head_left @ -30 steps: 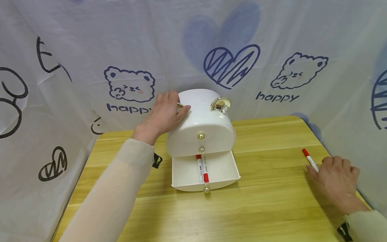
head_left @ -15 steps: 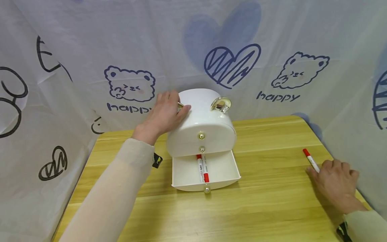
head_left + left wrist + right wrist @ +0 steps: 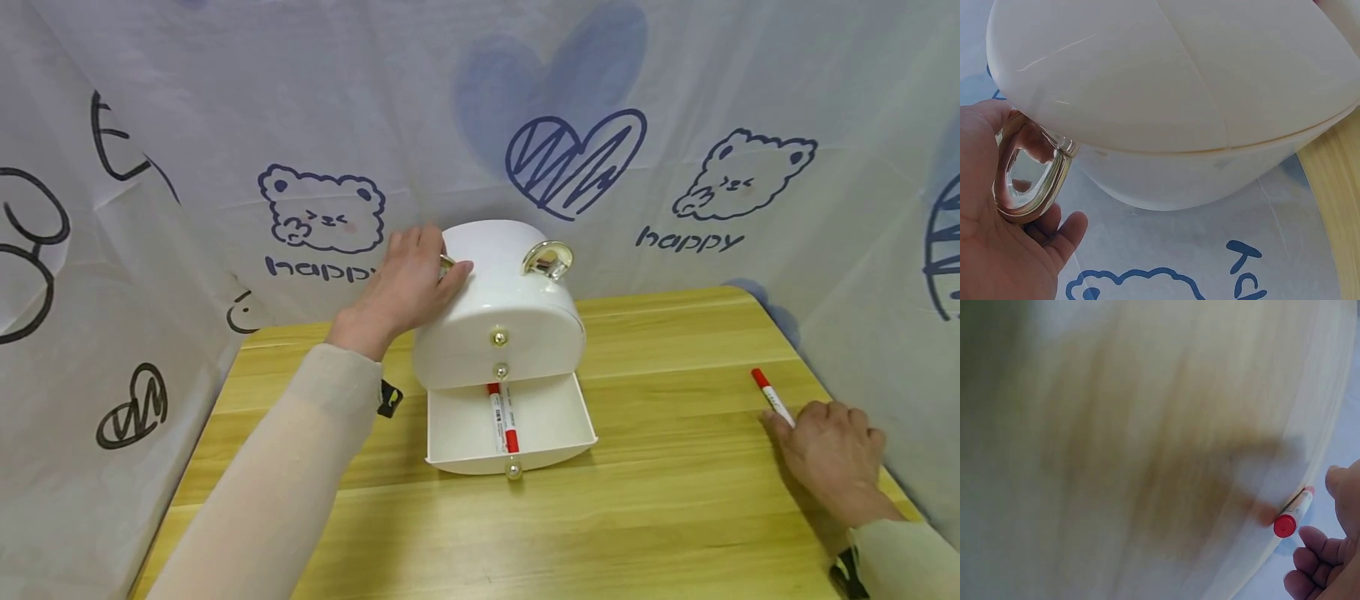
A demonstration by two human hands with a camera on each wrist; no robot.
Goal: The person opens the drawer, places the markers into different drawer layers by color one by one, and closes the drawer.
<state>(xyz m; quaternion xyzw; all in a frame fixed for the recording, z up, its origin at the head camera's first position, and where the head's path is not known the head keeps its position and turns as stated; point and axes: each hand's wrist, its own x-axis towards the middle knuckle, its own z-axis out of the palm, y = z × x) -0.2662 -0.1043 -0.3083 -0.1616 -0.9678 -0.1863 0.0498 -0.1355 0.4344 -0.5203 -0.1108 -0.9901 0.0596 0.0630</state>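
Note:
A white rounded drawer box [image 3: 498,275] with gold ring ears stands at the back middle of the table. My left hand [image 3: 408,279] grips its left gold ring [image 3: 1060,172], thumb over the top and fingers curled behind. The lower drawer [image 3: 555,417] is pulled out, and two red-and-white markers [image 3: 511,421] lie in it. On the right, another red-capped marker [image 3: 771,396] lies on the table, partly covered by my right hand [image 3: 832,458]. In the right wrist view this marker [image 3: 1297,509] shows beside that hand, whose thumb and fingers are spread apart.
The wooden table [image 3: 645,517] has its right edge close to my right hand. A white cloth [image 3: 420,100] printed with bears and hearts hangs behind and at both sides. Small pearl-like knobs [image 3: 513,470] stick out from the box front and the drawer.
My right hand has shifted slightly toward the front of the table, beside the marker. My left hand, the box and the drawer stay where they were.

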